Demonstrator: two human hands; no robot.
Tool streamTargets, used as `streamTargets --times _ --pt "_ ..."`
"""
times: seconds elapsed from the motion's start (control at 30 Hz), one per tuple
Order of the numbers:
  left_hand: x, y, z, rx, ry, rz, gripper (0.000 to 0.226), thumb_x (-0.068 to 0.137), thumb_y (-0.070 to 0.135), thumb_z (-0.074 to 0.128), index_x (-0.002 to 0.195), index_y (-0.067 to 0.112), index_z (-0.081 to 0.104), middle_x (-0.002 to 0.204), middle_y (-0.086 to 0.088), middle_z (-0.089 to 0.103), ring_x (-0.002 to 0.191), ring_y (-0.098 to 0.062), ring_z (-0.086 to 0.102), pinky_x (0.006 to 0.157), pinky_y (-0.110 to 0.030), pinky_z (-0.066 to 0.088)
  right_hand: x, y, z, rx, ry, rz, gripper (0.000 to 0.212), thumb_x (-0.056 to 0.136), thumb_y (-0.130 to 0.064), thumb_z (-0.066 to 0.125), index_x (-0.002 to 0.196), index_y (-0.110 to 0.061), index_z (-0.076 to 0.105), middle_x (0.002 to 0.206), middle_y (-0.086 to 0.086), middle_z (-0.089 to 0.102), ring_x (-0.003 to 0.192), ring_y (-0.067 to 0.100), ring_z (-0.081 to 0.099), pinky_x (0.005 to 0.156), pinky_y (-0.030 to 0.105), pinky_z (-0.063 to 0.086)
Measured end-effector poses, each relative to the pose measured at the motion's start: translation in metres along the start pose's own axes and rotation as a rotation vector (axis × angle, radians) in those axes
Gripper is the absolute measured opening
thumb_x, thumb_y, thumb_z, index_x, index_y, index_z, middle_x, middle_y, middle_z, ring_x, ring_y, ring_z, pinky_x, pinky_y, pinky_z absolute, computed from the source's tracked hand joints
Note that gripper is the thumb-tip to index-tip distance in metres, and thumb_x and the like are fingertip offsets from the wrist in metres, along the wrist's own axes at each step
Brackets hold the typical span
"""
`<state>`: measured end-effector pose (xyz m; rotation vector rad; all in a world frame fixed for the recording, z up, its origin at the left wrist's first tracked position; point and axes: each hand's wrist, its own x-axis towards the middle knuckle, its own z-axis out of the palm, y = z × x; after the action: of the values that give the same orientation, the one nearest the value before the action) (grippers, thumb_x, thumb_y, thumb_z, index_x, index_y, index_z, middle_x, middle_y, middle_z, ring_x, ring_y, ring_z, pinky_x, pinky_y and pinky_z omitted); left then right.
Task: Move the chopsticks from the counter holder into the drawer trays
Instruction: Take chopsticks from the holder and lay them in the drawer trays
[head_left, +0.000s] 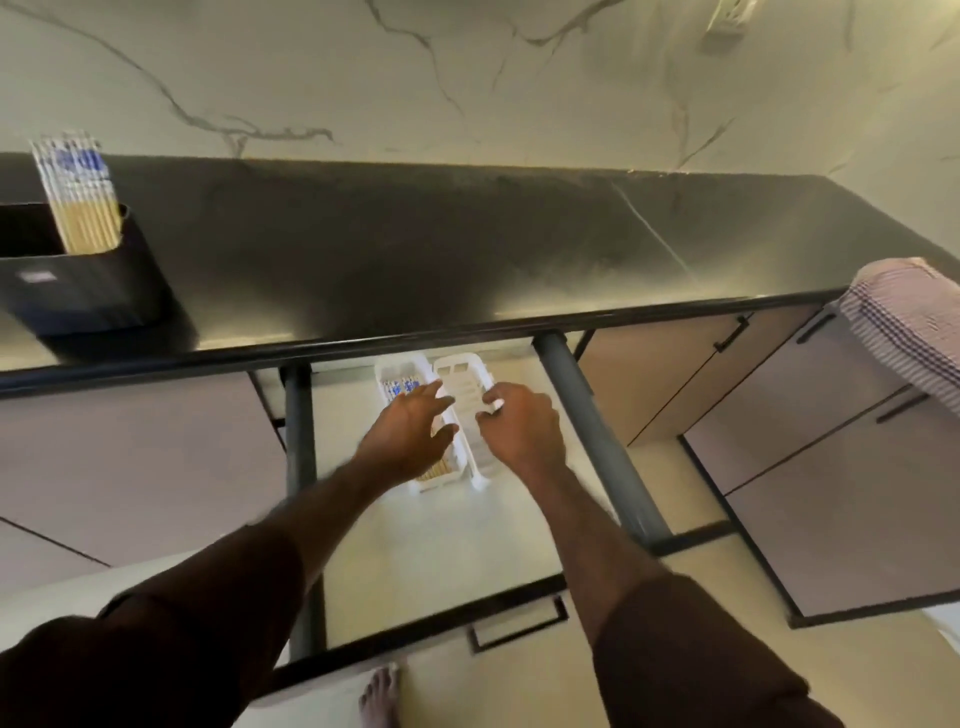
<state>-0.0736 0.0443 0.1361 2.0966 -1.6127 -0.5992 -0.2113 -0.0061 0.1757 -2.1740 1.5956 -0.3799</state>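
A: Dark counter (415, 249) under a marble wall; open drawer (441, 545) below it. State of the transfer?

B: Partial. Black holder (88, 291) sits at the counter's left end, well apart from the drawer, with a thick bundle of chopsticks (78, 197) standing in it. That batch is untouched.

A: And the trays?

B: Two white trays lie side by side at the drawer's back. Left tray (400, 374) already has chopsticks in it; blue-patterned ends show at its far end, pale tips at its near end. Right tray (462, 395) looks empty, its slotted floor visible.

A: Hands?

B: Left hand (410, 431) is over the left tray, fingers extended and slightly spread, nothing pinched that I can see; whether the palm touches the chopsticks beneath is hidden. Right hand (524, 431) is at the right tray's outer rim, fingers curled over the edge, apparently gripping it. Motion blur softens the detail.

A: Reading?

B: Judgement: one load is delivered and the trays are being squared up or steadied. Remaining: the holder's whole bundle, likely for the empty right tray.

A: Anything else noted?

B: Striped cloth (909, 322) drapes over the counter's right end. Not involved.
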Motion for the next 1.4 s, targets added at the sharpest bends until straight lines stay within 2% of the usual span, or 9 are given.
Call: streamTargets --times 0.1,0.37,0.47,0.57,0.67,0.77,0.87,1.2,1.4 --pt "-0.029 0.019 -0.023 -0.042 0.049 0.022 0.047 0.094 0.034 0.058 0.139 0.023 0.049 0.154 0.000 0.037 0.135 -0.029 0.045 0.104 -0.048 0.045 -0.027 -0.012 -0.029 0.058 0.090 -0.041 0.029 0.090 -0.030 0.067 0.117 -0.019 0.067 0.115 0.002 0.070 0.104 0.022 0.064 0.088 0.029 0.051" --pt "-0.081 0.023 -0.117 0.042 0.298 0.121 0.047 0.095 0.032 0.057 0.139 0.018 0.050 0.155 -0.006 0.034 0.143 -0.023 0.032 0.117 -0.041 0.020 -0.065 -0.091 -0.072 0.148 0.206 -0.221 0.024 0.090 -0.027 0.066 0.113 -0.019 0.070 0.107 -0.002 0.073 0.098 0.016 0.067 0.075 0.020 0.043" --pt "-0.096 0.004 -0.154 0.072 0.354 0.107 0.047 0.095 0.032 0.057 0.139 0.018 0.049 0.156 -0.008 0.033 0.143 -0.024 0.030 0.116 -0.041 0.020 -0.074 -0.133 -0.070 0.196 0.200 -0.307 0.023 0.089 -0.025 0.066 0.111 -0.019 0.070 0.102 -0.002 0.074 0.092 0.013 0.069 0.075 0.023 0.052" --pt "-0.112 -0.022 -0.190 0.089 0.396 0.100 0.048 0.094 0.031 0.057 0.139 0.017 0.049 0.156 -0.010 0.032 0.144 -0.024 0.030 0.117 -0.041 0.018 -0.077 -0.178 -0.062 0.222 0.195 -0.340 0.020 0.087 -0.029 0.067 0.105 -0.023 0.071 0.094 -0.006 0.075 0.088 0.013 0.069 0.076 0.026 0.054" --pt "-0.134 -0.060 -0.223 0.098 0.425 0.095 0.048 0.094 0.031 0.058 0.139 0.017 0.049 0.155 -0.011 0.032 0.143 -0.024 0.031 0.116 -0.043 0.017 -0.080 -0.227 -0.047 0.236 0.199 -0.372 0.019 0.084 -0.032 0.069 0.101 -0.024 0.072 0.086 -0.009 0.075 0.083 0.010 0.068 0.064 0.014 0.041" --pt "-0.151 -0.102 -0.254 0.119 0.417 0.073 0.049 0.094 0.032 0.056 0.140 0.020 0.046 0.156 -0.010 0.031 0.144 -0.023 0.028 0.117 -0.043 0.015 -0.082 -0.275 -0.028 0.273 0.184 -0.389 0.019 0.084 -0.032 0.070 0.102 -0.024 0.072 0.085 -0.010 0.074 0.078 0.007 0.066 0.064 0.014 0.040" --pt "-0.159 -0.145 -0.289 0.149 0.410 0.064 0.046 0.094 0.030 0.057 0.138 0.019 0.050 0.155 -0.009 0.035 0.143 -0.026 0.030 0.117 -0.047 0.021 -0.080 -0.321 -0.006 0.297 0.176 -0.410 0.020 0.085 -0.029 0.071 0.105 -0.023 0.071 0.085 -0.010 0.074 0.067 -0.004 0.058 0.056 0.005 0.032" --pt "-0.138 -0.223 -0.345 0.073 0.452 0.014 0.046 0.093 0.027 0.060 0.138 0.017 0.051 0.155 -0.007 0.034 0.140 -0.029 0.038 0.113 -0.045 0.028 -0.054 -0.408 0.049 0.218 0.118 -0.481 0.027 0.088 -0.023 0.071 0.114 -0.020 0.067 0.101 -0.003 0.075 0.074 0.000 0.065 0.051 0.001 0.034" --pt "-0.101 -0.261 -0.352 0.062 0.448 -0.033 0.047 0.093 0.028 0.060 0.139 0.018 0.050 0.154 -0.007 0.035 0.139 -0.027 0.038 0.114 -0.044 0.026 -0.004 -0.435 0.083 0.207 0.076 -0.491 0.027 0.089 -0.019 0.069 0.115 -0.017 0.067 0.107 0.001 0.074 0.085 0.009 0.072 0.058 0.008 0.050"
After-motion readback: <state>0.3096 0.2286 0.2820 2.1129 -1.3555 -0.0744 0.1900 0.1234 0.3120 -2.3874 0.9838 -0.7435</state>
